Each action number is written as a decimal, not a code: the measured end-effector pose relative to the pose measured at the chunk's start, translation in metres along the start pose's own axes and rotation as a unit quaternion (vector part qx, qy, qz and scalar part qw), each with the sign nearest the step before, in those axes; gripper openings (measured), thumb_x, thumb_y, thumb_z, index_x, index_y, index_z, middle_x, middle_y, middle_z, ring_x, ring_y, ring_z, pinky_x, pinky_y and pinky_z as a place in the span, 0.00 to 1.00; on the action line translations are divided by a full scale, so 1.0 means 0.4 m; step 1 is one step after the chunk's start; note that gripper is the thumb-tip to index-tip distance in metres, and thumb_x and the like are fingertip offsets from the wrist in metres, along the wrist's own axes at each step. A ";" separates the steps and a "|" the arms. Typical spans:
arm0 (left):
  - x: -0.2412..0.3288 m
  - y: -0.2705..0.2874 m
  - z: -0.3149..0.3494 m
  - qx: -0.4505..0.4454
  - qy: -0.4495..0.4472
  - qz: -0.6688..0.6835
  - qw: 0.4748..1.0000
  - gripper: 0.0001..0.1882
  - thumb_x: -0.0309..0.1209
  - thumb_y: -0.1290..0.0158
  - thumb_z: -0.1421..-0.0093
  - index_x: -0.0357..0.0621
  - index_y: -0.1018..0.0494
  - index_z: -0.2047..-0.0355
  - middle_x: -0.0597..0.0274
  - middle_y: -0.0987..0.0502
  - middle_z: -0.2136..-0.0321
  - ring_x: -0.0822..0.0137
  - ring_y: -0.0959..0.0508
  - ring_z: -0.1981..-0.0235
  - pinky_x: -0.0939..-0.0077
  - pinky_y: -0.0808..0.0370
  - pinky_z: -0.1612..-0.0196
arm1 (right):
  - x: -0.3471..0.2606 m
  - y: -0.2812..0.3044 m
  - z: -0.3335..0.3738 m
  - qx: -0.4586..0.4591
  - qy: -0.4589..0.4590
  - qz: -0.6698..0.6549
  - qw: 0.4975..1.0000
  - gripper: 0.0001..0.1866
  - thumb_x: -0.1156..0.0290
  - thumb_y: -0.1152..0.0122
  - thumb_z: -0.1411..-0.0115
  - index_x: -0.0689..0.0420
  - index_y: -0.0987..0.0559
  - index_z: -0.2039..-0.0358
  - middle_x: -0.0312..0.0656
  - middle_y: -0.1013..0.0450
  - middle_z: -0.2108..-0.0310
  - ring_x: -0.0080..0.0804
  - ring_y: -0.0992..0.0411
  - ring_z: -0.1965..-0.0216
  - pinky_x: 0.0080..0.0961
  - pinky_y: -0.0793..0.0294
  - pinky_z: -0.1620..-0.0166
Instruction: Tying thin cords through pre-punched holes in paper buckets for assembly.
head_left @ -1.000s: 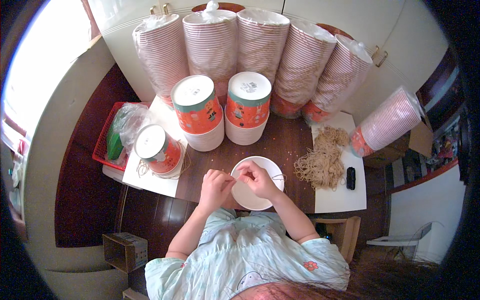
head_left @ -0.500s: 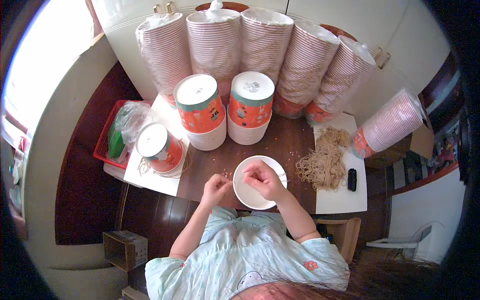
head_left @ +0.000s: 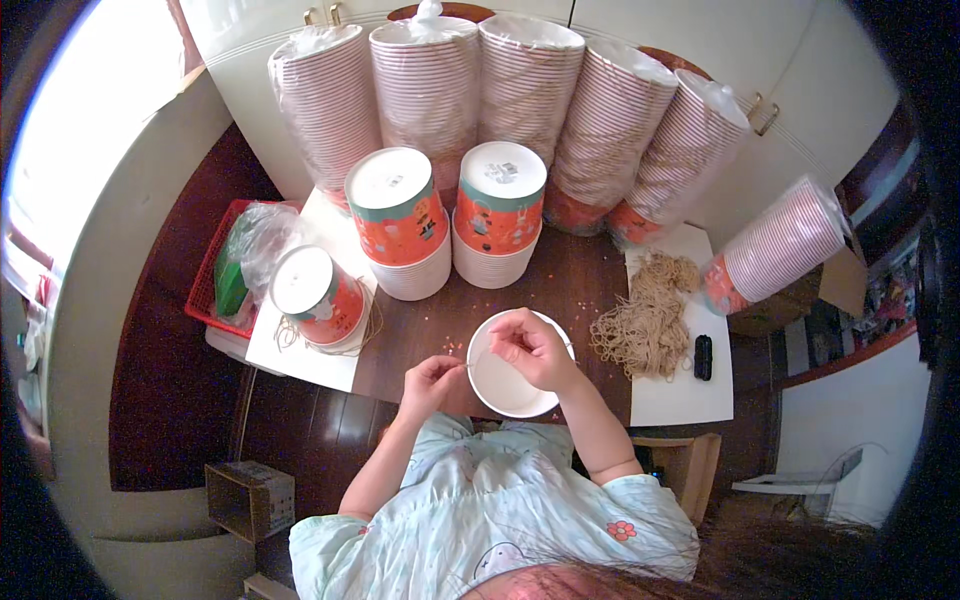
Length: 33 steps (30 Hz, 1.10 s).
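A white paper bucket (head_left: 505,388) stands on the brown table just in front of me, its open mouth facing up. At its left rim my left hand (head_left: 430,385) pinches the end of a thin cord (head_left: 465,366), thumb against forefinger. Over the bucket's mouth hangs my right hand (head_left: 535,352), its fingers curled together in a pinch; what lies between the fingertips is too small to make out. A short bit of cord sticks out by the right rim. Part of the bucket's inside is hidden under the right hand.
Upturned orange buckets stand in two stacks (head_left: 402,235) (head_left: 500,225), with a smaller stack (head_left: 318,298) at left. Tall wrapped bucket stacks (head_left: 425,95) line the back. Tangled beige cords (head_left: 650,325) and a black object (head_left: 703,358) lie at right. A red basket (head_left: 205,290) is far left.
My right hand has shifted slightly and its fingers have drawn closer together. My left hand stays at the rim, almost unmoved.
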<state>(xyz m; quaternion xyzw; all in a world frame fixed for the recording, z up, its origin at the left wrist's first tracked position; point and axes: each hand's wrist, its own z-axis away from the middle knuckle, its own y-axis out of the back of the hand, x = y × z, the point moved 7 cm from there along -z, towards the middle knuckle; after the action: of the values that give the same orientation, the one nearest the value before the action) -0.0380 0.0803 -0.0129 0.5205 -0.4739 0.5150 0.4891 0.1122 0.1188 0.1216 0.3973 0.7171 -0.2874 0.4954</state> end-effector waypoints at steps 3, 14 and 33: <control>-0.017 0.003 -0.003 -0.001 -0.016 -0.041 0.999 0.07 0.25 0.45 0.50 0.37 0.27 0.69 0.66 0.25 0.77 0.81 0.29 0.76 0.86 0.31 0.72 | 0.008 0.004 -0.004 -0.004 -0.015 -0.013 1.000 0.08 0.76 0.47 0.45 0.56 0.30 0.63 0.31 0.34 0.75 0.12 0.36 0.74 0.11 0.35 0.70; 0.058 -0.008 0.005 0.023 -0.090 -0.118 0.989 0.04 0.24 0.47 0.50 0.37 0.27 0.73 0.61 0.26 0.80 0.76 0.28 0.79 0.83 0.31 0.75 | -0.005 0.001 -0.004 0.000 -0.007 0.000 1.000 0.08 0.76 0.47 0.45 0.56 0.30 0.63 0.31 0.33 0.74 0.13 0.35 0.73 0.11 0.35 0.70; -0.042 0.007 -0.005 0.045 -0.024 -0.055 0.997 0.04 0.25 0.47 0.49 0.37 0.28 0.73 0.65 0.27 0.81 0.78 0.30 0.78 0.83 0.31 0.74 | -0.101 0.182 0.025 0.049 -0.032 0.040 0.997 0.09 0.76 0.45 0.47 0.57 0.30 0.64 0.29 0.34 0.77 0.12 0.36 0.74 0.10 0.36 0.71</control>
<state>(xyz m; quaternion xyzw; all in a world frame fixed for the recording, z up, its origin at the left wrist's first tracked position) -0.0412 0.0822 -0.0297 0.5793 -0.4324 0.4955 0.4816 0.1872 0.1370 0.1547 0.4402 0.6693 -0.3149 0.5090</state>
